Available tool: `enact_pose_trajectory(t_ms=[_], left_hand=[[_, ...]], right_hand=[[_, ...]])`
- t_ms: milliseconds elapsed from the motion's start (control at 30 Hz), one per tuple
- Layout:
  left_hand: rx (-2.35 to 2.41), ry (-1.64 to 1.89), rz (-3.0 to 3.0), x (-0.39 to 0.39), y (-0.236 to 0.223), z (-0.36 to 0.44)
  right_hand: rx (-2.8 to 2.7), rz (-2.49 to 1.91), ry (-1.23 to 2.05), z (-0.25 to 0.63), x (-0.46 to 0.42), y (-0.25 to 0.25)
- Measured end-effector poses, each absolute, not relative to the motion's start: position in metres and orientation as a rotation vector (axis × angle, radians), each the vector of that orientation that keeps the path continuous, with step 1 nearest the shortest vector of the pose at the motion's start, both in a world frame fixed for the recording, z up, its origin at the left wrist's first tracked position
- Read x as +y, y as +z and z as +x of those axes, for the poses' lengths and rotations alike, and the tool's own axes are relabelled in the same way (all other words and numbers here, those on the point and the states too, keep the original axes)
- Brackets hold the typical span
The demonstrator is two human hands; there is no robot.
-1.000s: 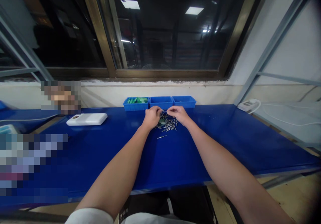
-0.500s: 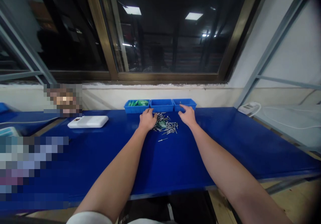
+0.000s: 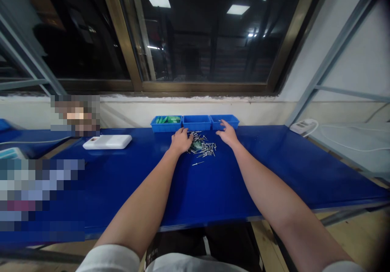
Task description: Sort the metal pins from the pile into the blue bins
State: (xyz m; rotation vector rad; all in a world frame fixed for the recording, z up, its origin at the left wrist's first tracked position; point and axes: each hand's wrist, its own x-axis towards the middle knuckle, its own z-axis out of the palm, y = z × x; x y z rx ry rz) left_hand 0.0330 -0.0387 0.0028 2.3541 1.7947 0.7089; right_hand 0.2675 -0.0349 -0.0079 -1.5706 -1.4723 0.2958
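Observation:
A loose pile of silvery pop rivets (image 3: 207,149) lies on the blue table, with something dark green (image 3: 196,144) among them. At the pile's left edge rests my left hand (image 3: 182,141), its fingers apart and nothing visible in them. My right hand (image 3: 228,134) hovers just in front of the right blue bin (image 3: 233,122), thumb and fingers spread. One single rivet (image 3: 198,163) lies apart, nearer to me. Green packets fill the left blue bin (image 3: 166,128); the middle blue bin (image 3: 196,125) stands between the two others, its contents barely visible.
A white rectangular device (image 3: 111,142) lies on the blue table (image 3: 128,170) to the left. A white power strip (image 3: 302,126) with a cable is at the right by a grey metal frame (image 3: 330,44). A window (image 3: 207,40) rises behind the bins.
My hands were together over the pile, fingers pinched, and have since moved apart. The right one went to the right bin and drew slightly back; the left settled at the pile's left edge.

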Motion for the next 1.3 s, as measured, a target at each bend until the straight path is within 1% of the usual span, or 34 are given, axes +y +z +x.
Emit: enact_pose_trajectory(t_ms=[67, 233, 400, 500, 700, 867, 1000, 1167, 1300], left_hand=[[1.784, 0.700, 2.349, -0.039, 0.003, 0.033], [1.758, 0.664, 2.342, -0.040, 0.005, 0.033], [1.739, 0.630, 2.379, -0.041, 0.003, 0.036], [1.709, 0.609, 2.416, -0.040, 0.001, 0.037], [1.688, 0.584, 2.459, -0.039, -0.002, 0.037], [1.651, 0.675, 2.495, -0.042, 0.002, 0.037], [1.528, 0.838, 2.577, -0.047, 0.009, 0.038], [1.350, 1.014, 2.601, -0.049, 0.014, 0.040], [1.265, 1.113, 2.612, -0.046, 0.013, 0.039]], right_hand=[[-1.455, -1.556, 0.303, 0.267, -0.035, -0.008], [-1.563, -1.518, 0.158, 0.255, -0.043, -0.002], [-1.881, -1.458, 0.227, 0.236, -0.053, 0.005], [-1.968, -1.470, 0.221, 0.225, -0.055, 0.005], [-2.050, -1.522, 0.128, 0.217, -0.052, 0.001], [-1.920, -1.613, 0.110, 0.221, -0.053, 0.004], [-1.776, -1.571, 0.217, 0.226, -0.055, 0.008], [-1.723, -1.384, 0.463, 0.229, -0.052, 0.007], [-1.708, -1.313, 0.564, 0.228, -0.049, 0.005]])
